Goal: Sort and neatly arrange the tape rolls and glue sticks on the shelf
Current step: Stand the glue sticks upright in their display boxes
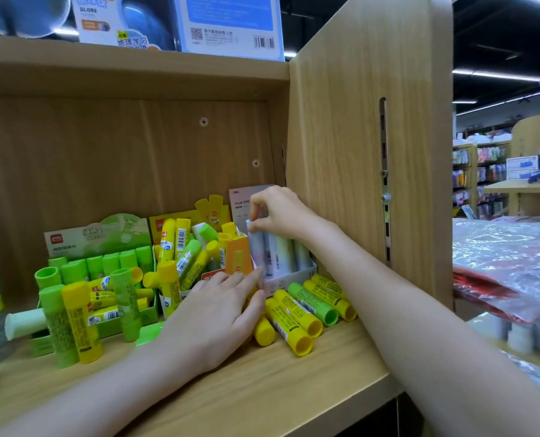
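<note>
The right hand [279,212] pinches a pale glue stick [257,247] by its cap; light, rigid, smooth. The left hand [213,316], fingers straight, steadies the display box [289,279].

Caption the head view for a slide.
Right hand pinches a pale glue stick in its box; left hand steadies it.

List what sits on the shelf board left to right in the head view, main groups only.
Green display box of green glue sticks → yellow display box of mixed sticks → left hand → white display box, where the right hand pinches a pale glue stick → loose glue sticks lying flat.
</note>
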{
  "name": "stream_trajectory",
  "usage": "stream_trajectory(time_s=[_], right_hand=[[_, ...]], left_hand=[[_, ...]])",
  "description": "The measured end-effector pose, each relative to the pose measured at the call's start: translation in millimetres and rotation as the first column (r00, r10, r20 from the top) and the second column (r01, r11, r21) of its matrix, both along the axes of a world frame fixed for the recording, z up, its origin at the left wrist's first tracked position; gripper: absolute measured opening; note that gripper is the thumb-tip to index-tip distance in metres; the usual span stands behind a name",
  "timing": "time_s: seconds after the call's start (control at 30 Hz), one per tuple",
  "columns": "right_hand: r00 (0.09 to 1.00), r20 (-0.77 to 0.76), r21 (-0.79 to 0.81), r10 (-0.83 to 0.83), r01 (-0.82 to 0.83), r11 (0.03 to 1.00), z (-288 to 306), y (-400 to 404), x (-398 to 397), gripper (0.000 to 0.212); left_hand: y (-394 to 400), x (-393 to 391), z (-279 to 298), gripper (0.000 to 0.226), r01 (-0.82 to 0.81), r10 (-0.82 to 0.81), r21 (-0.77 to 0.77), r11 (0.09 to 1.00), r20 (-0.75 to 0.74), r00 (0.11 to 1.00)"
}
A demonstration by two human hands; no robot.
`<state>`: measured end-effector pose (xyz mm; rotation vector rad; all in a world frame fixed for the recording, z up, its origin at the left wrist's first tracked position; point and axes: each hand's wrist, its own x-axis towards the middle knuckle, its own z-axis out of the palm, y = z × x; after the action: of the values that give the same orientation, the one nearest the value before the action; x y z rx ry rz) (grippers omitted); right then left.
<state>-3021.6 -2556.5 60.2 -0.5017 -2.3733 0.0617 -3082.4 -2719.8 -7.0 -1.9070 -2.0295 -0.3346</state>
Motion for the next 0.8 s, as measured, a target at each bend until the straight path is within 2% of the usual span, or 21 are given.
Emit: stream_trajectory(time_s=[0.07, 0.3, 0.53, 0.7, 0.8], right_hand=[[0.999, -0.045, -0.014, 0.016, -0.017, 1.000, -3, 1, 0, 0.016], [0.993, -0.114, -0.048, 0.039, -0.045, 0.998, -2, 2, 3, 0.012], [0.999, 0.022, 0.047, -0.026, 0.025, 0.999, -2, -3, 0, 0.008], [0.994, 0.099, 0.050, -0.056, 0.051, 0.997, 2, -5, -3, 0.005], [0.994, 0.092, 0.020, -0.051, 0.050, 0.999, -2, -3, -3, 0.010]], left_hand=[[3, -5, -4, 0.103, -0.029, 0.029, 0.007, 1.000, -0.009, 1.000], [10, -12, -13, 0.095, -0.009, 0.009, 0.051, 0.999, 0.002, 1.000], [7, -11, -11, 0.096, -0.017, 0.018, 0.042, 0.999, -0.025, 1.000], [7, -10, -12, 0.096, -0.032, 0.034, 0.038, 0.999, -0.032, 0.999], [7, -10, -13, 0.095, -0.028, 0.029, 0.048, 0.998, -0.018, 0.999]])
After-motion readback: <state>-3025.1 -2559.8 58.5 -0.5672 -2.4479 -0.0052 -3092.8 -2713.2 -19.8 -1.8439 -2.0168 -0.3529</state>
